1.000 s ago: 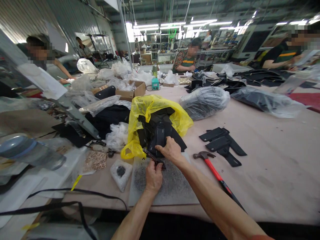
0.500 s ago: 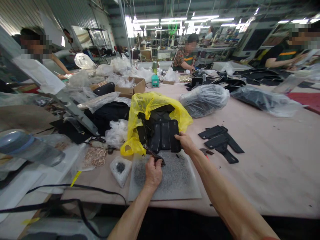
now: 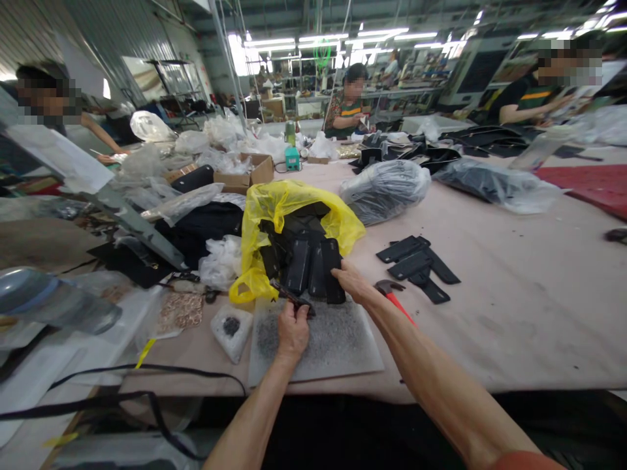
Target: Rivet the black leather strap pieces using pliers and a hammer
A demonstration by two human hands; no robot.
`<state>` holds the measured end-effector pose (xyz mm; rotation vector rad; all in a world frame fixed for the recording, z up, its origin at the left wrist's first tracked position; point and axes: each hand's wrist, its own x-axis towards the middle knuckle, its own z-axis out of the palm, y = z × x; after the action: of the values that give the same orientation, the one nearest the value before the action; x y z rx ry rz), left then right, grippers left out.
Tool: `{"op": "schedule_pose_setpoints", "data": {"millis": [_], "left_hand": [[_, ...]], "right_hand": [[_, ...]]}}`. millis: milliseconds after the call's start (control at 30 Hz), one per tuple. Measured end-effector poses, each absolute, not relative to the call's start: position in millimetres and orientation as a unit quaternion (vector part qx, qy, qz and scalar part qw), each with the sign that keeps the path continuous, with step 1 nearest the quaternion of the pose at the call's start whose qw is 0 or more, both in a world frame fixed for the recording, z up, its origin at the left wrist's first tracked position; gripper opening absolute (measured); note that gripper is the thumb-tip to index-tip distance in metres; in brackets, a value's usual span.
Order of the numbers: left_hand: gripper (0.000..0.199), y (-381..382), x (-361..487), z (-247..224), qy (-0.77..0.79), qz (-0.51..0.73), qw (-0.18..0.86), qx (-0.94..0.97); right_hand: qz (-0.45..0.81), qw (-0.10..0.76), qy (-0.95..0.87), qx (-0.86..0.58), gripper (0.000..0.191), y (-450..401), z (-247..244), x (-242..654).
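My left hand (image 3: 294, 331) is closed around a dark, narrow tool (image 3: 292, 299) above the speckled white board (image 3: 343, 349). With its fingers, my right hand (image 3: 350, 281) grips the edge of a flat black piece (image 3: 333, 271) at the mouth of the yellow plastic bag (image 3: 264, 202). More black pieces (image 3: 298, 266) lean side by side just left of it, in front of the bag. A hammer (image 3: 392, 294) with a red handle lies right of the board, partly behind my right forearm. Several black strap pieces (image 3: 416, 261) lie in a small pile farther right.
At the left are a large clear bottle (image 3: 59, 300), a bag of metal rings (image 3: 181, 310) and a white dish (image 3: 232, 331). Plastic-wrapped bundles (image 3: 386, 188) lie behind. A slanted metal post (image 3: 147, 225) stands at the left. Other people sit or stand across the table.
The black piece at my right hand has separated and tilted away from its neighbours. More of the hammer shows beside my right forearm. The whole view has shifted a little.
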<state>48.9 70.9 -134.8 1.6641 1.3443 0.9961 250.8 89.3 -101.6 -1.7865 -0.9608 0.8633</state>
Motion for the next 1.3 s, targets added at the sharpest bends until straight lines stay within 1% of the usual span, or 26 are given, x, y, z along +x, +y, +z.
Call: {"op": "schedule_pose_setpoints", "data": {"millis": [133,267,400,500,733,900,1033,1100,1200,1300], "left_hand": [[0.016,71.9,48.6,-135.1,0.534,0.392,0.371,0.651],[0.019,69.6,47.4,-132.3,0.508,0.413,0.382,0.652],[0.023,63.6,46.7,-127.7,0.458,0.431,0.379,0.678],[0.023,63.4,50.4,-125.6,0.459,0.423,0.387,0.678],[0.022,95.7,74.6,-124.2,0.443,0.395,0.45,0.667],[0.022,116.3,85.3,-128.3,0.476,0.353,0.533,0.604],[0.019,114.2,87.1,-130.1,0.476,0.353,0.522,0.614],[0.018,111.8,87.1,-130.4,0.472,0.359,0.514,0.62],[0.019,111.4,87.0,-130.7,0.47,0.363,0.522,0.612],[0.026,113.0,85.0,-130.8,0.454,0.367,0.558,0.59]], "right_hand": [[0.377,0.46,-0.395,-0.7,0.023,83.0,-96.3,258.4],[0.388,0.468,-0.405,-0.683,0.027,71.9,-99.5,259.8],[0.381,0.469,-0.404,-0.687,0.023,72.8,-105.6,258.4],[0.371,0.472,-0.401,-0.693,0.019,82.5,-109.0,257.0],[0.35,0.488,-0.399,-0.693,0.013,102.0,-111.6,258.5],[0.329,0.529,-0.375,-0.687,0.024,94.8,-106.8,261.6],[0.279,0.573,-0.315,-0.703,0.04,85.2,-93.1,276.3],[0.267,0.581,-0.294,-0.711,0.045,73.9,-85.5,282.3],[0.297,0.562,-0.3,-0.711,0.045,42.8,-77.5,274.0],[0.345,0.487,-0.351,-0.721,0.049,2.2,-76.7,242.0]]}}
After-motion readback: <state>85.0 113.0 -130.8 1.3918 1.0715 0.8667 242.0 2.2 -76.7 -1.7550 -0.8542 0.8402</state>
